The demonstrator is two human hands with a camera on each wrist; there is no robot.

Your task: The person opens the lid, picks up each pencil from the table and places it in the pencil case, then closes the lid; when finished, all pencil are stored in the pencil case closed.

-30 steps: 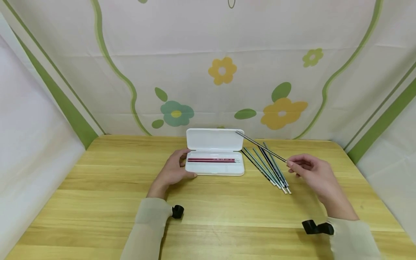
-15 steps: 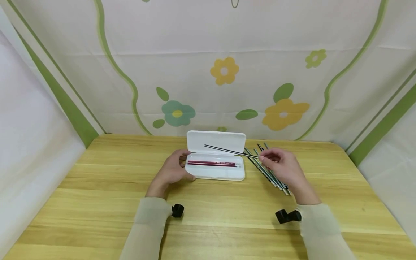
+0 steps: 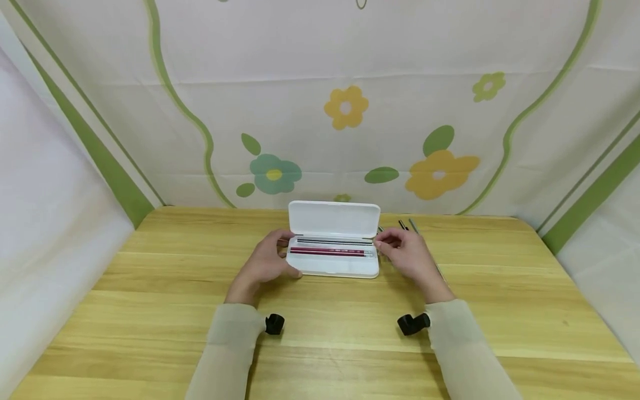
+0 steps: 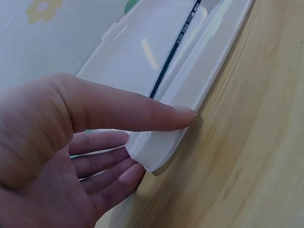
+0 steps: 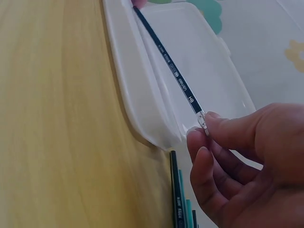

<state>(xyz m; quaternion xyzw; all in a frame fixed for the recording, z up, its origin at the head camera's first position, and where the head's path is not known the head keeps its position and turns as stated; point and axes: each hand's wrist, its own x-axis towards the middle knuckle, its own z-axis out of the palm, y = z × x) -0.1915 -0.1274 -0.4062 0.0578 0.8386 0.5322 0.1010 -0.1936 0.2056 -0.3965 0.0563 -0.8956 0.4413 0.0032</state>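
A white pencil case (image 3: 320, 269) lies on the table with its lid (image 3: 334, 218) raised. My left hand (image 3: 265, 261) holds its left end, thumb (image 4: 156, 114) along the front wall and fingers round the end. My right hand (image 3: 407, 255) pinches a dark pencil (image 5: 175, 76) by its metal-ringed eraser end, at the right end of the case. That pencil lies lengthwise over the back part of the tray, its far tip near the left hand. In front of it, two red pencils (image 3: 327, 252) rest inside the case.
Several dark and green pencils (image 5: 176, 190) lie on the wooden table (image 3: 320, 344) to the right of the case, mostly hidden by the right hand in the head view. A flowered curtain (image 3: 280, 100) hangs behind the table's back edge.
My right hand has moved left from beside the loose pencils, bringing the dark pencil down and level over the case's back part. The left hand has stayed on the case.
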